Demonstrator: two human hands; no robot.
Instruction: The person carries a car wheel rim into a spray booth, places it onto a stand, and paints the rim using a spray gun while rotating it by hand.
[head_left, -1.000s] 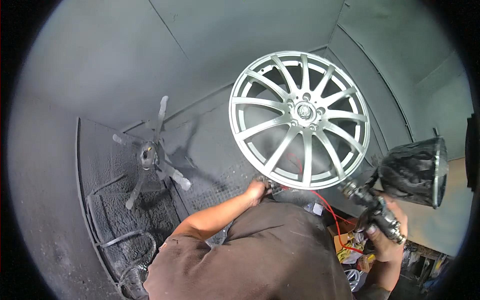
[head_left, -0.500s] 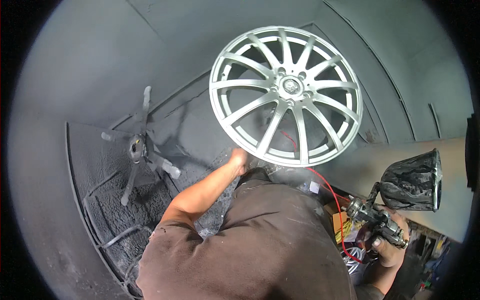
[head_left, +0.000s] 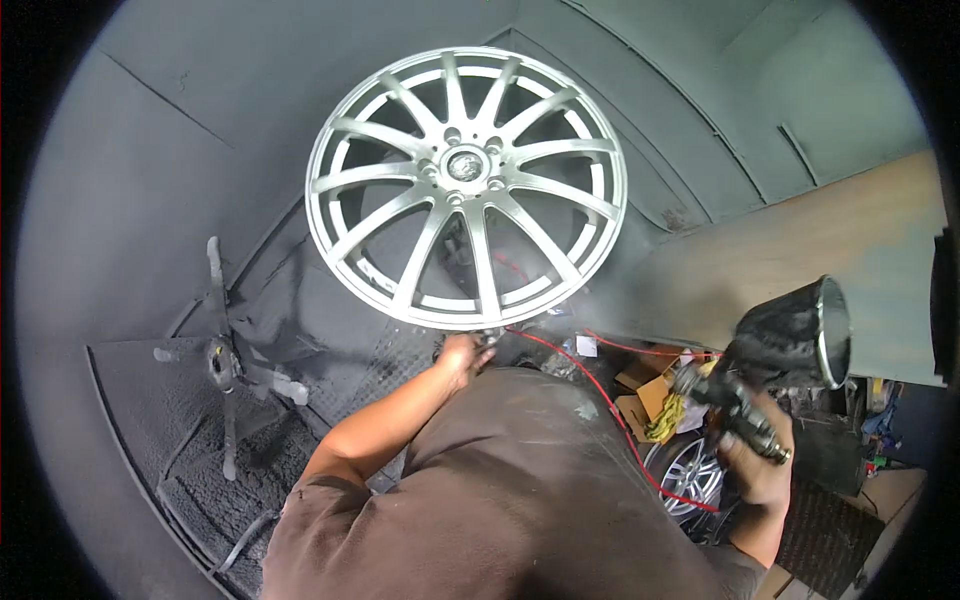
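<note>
A silver multi-spoke wheel rim faces up in front of me, above the floor; what bears it is mostly hidden beneath it. My left hand is closed just below the rim's near edge, its fingers curled around something I cannot make out. Off to the right, my right hand is wrapped around a spray gun with a dark, paint-crusted cup on top. The gun is apart from the rim and slightly blurred. A red air hose runs from under the rim past my body toward the right hand.
Left of me stands a grey, paint-coated stand with several arms. Grey walls surround the far side, and a tan panel is at the right. Cardboard boxes, yellow cloth and another wheel lie low at right.
My view has swung right, so the rim and grey stand appear farther left. The spray gun, still in my right hand, appears slightly left and tilted differently. My left hand stays under the rim's near edge.
</note>
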